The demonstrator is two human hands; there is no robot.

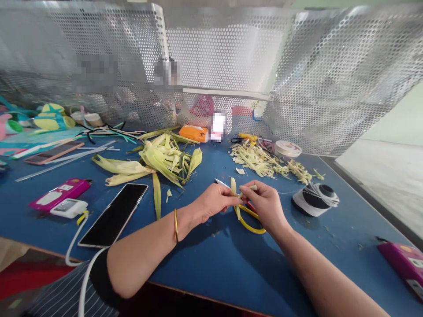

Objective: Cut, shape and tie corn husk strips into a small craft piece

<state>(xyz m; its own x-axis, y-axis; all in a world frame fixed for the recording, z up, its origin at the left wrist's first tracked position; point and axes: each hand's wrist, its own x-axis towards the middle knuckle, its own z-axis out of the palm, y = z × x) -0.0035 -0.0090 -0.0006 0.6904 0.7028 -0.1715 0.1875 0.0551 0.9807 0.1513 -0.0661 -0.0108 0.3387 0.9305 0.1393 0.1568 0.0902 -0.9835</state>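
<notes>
My left hand (214, 200) and my right hand (262, 202) meet over the middle of the table, both with fingers pinched. Between them is a pale green corn husk strip (233, 187), one piece standing up and another sticking out past my right fingers. Scissors (251, 225) with yellow handles lie on the table under my hands, their blade tip showing beyond my left hand. A heap of corn husks (161, 156) sits further back to the left. Cut husk scraps (256, 159) are piled at the back right. A spool of white thread (315, 199) stands right of my right hand.
A black-screened phone (114, 215) and a magenta device (61, 196) with a white cable lie at the left. Along the back are an orange packet (194, 133), a yellow glue gun (247, 138) and a tape roll (287, 149), before a perforated metal screen (228, 53). Another magenta device (401, 266) lies far right.
</notes>
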